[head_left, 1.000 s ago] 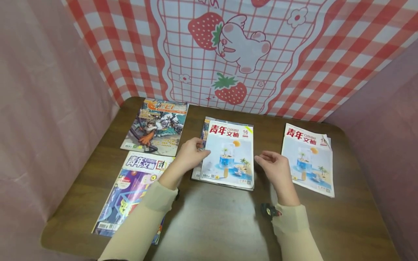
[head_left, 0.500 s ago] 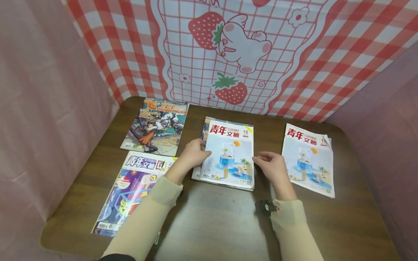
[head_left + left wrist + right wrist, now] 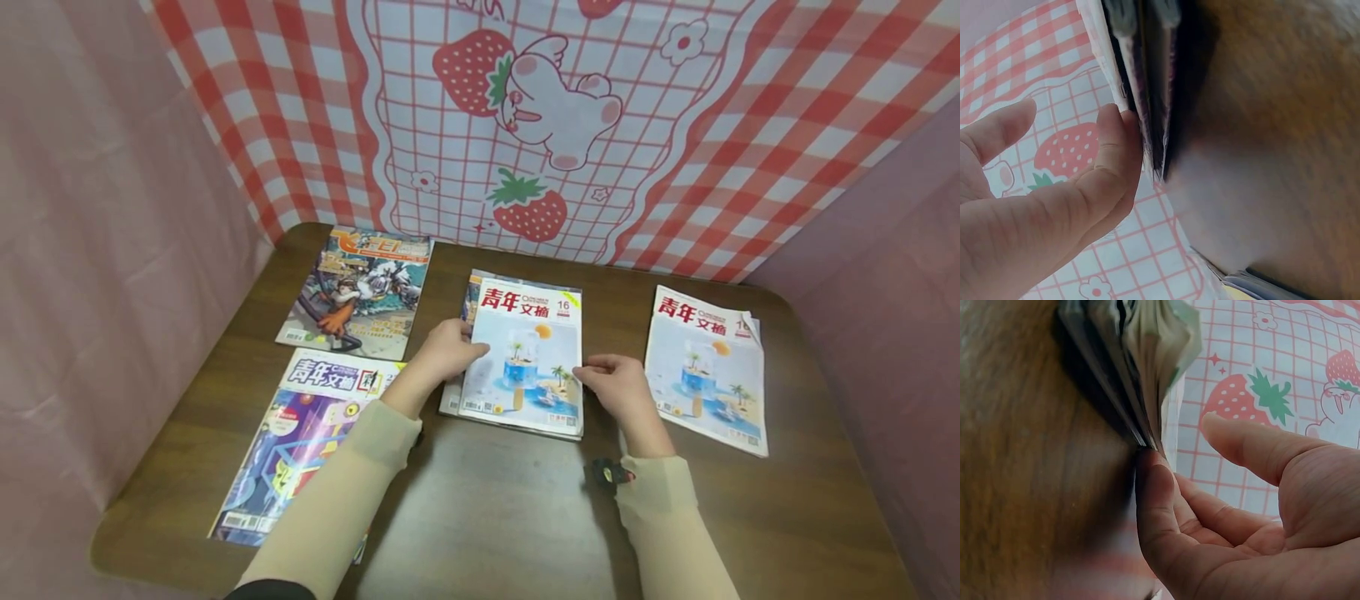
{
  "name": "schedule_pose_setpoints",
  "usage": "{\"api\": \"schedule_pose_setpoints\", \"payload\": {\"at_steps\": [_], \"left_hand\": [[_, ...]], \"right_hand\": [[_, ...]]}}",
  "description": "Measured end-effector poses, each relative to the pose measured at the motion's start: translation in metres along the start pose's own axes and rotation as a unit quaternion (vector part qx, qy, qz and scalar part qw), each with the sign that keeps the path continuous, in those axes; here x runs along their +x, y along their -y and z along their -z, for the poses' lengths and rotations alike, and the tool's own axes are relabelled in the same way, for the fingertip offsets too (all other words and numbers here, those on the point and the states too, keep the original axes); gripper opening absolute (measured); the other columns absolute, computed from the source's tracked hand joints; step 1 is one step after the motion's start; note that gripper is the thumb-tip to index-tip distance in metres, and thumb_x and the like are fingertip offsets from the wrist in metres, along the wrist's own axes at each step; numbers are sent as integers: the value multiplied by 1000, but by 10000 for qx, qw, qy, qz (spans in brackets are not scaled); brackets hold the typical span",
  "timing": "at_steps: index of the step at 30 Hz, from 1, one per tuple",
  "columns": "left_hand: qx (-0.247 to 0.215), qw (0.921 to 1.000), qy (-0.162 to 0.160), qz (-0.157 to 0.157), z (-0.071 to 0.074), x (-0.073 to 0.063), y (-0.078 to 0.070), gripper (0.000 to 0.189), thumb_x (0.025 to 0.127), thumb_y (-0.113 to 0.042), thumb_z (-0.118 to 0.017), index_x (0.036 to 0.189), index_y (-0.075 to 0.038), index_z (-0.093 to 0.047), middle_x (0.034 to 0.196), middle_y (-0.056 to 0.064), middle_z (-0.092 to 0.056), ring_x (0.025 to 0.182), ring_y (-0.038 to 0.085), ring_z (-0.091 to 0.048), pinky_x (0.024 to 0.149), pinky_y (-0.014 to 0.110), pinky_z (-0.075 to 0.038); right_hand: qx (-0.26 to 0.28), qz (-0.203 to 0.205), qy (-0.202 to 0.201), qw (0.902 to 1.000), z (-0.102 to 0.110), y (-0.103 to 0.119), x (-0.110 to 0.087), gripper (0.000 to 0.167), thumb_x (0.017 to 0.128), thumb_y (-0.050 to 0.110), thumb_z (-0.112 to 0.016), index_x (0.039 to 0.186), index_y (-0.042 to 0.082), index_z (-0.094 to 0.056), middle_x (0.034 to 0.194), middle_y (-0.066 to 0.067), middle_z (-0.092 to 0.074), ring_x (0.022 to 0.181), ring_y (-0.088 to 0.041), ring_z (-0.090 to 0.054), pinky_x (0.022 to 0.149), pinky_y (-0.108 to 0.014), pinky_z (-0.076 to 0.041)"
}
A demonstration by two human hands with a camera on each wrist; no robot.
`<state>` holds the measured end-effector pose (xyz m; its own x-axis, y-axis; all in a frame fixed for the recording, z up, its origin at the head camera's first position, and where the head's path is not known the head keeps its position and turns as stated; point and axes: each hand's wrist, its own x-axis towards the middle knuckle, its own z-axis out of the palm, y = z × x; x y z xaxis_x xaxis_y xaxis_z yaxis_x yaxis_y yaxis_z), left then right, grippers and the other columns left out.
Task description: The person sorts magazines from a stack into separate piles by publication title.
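In the head view a stack of magazines lies at the middle of the table, topped by a white and blue magazine (image 3: 525, 346) with a popsicle picture. Part of a darker magazine (image 3: 452, 396) shows under it on the left. My left hand (image 3: 447, 354) has its fingers against the stack's left edge, the thumb over the cover's border. My right hand (image 3: 618, 387) touches the opposite edge. In the left wrist view the thumb (image 3: 1007, 131) stands apart from the pages. The right wrist view shows fingertips (image 3: 1157, 487) pressed at the page edges (image 3: 1138, 381), thumb raised.
A matching popsicle magazine (image 3: 705, 367) with a bent corner lies to the right. On the left are a comic-style magazine (image 3: 360, 292) and a purple magazine (image 3: 288, 442), partly under the left sleeve (image 3: 337, 500). A strawberry-patterned cloth (image 3: 555, 108) hangs behind the table (image 3: 487, 508).
My right hand has moved left, from just beside the stack to its right edge. My left hand has shifted slightly right along the other edge. The magazines lie almost as before.
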<state>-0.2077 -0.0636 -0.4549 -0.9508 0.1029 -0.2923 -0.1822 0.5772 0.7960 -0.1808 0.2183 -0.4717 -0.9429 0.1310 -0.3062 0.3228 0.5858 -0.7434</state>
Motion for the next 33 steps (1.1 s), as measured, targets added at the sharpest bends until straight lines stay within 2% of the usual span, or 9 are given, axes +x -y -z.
{"api": "schedule_pose_setpoints", "payload": {"at_steps": [3, 8, 11, 17, 21, 23, 27, 30, 33], "left_hand": [[-44, 10000, 32, 49, 1, -1, -2, 60, 96, -26, -71, 143, 5, -52, 127, 20, -63, 107, 28, -62, 73, 35, -57], [-186, 9998, 84, 81, 1, -1, -4, 57, 96, -24, -69, 142, 7, -53, 131, 21, -61, 110, 30, -60, 77, 36, -55], [-424, 9988, 164, 181, 1, -1, -3, 58, 97, -22, -68, 143, 7, -51, 136, 22, -58, 111, 30, -58, 74, 36, -55], [-858, 9952, 238, 406, -1, 0, -5, 62, 98, -23, -68, 146, 9, -46, 146, 24, -49, 123, 33, -54, 87, 42, -54], [-1116, 9925, 182, 460, -2, 0, -5, 62, 97, -22, -68, 147, 8, -45, 146, 23, -49, 116, 33, -57, 83, 43, -55], [-1308, 9903, 179, 433, -4, -1, -4, 61, 97, -19, -68, 147, 8, -46, 144, 24, -51, 112, 33, -59, 82, 43, -57], [-1202, 9926, 196, 2, -8, 2, -1, 48, 94, -12, -69, 135, 11, -57, 133, 23, -59, 106, 29, -62, 84, 38, -57], [-1093, 9934, 233, -254, -11, 3, 1, 42, 92, -5, -71, 130, 11, -62, 118, 21, -66, 93, 26, -64, 78, 35, -57], [-1344, 9900, 383, -209, -13, 3, 3, 51, 91, 2, -70, 139, 9, -55, 105, 19, -69, 80, 25, -67, 67, 34, -59]], "right_hand": [[4, -60, 29, 10000, 0, 0, 1, 52, 96, 33, -71, 133, -3, -62, 123, -21, -66, 109, -31, -60, 94, -49, -50], [-23, -46, 65, 10000, 0, -1, 2, 52, 96, 32, -70, 133, -3, -62, 126, -22, -65, 111, -33, -59, 95, -51, -49], [-25, -31, 56, 10000, -1, 0, 1, 51, 96, 30, -71, 132, -4, -63, 125, -22, -65, 111, -32, -60, 95, -50, -49], [-3, 16, -19, 10000, -2, 1, 1, 49, 96, 25, -71, 131, -8, -62, 118, -22, -69, 108, -31, -62, 93, -49, -51], [26, -24, -14, 10000, -2, 2, 0, 48, 96, 23, -70, 132, -8, -62, 118, -22, -69, 108, -31, -62, 93, -48, -51], [48, -59, -10, 10000, -2, 3, 0, 48, 96, 23, -70, 132, -8, -61, 119, -22, -68, 108, -31, -62, 93, -48, -51], [68, -80, -45, 9999, -2, 4, -1, 48, 96, 22, -70, 133, -7, -61, 119, -22, -67, 106, -30, -60, 91, -46, -52], [78, -32, -120, 9999, -2, 3, -3, 46, 96, 19, -71, 132, -7, -62, 116, -21, -66, 103, -29, -59, 86, -42, -52], [64, 35, -169, 9998, -2, 2, -3, 46, 95, 19, -72, 131, -7, -63, 114, -19, -66, 100, -28, -59, 83, -40, -52]]}}
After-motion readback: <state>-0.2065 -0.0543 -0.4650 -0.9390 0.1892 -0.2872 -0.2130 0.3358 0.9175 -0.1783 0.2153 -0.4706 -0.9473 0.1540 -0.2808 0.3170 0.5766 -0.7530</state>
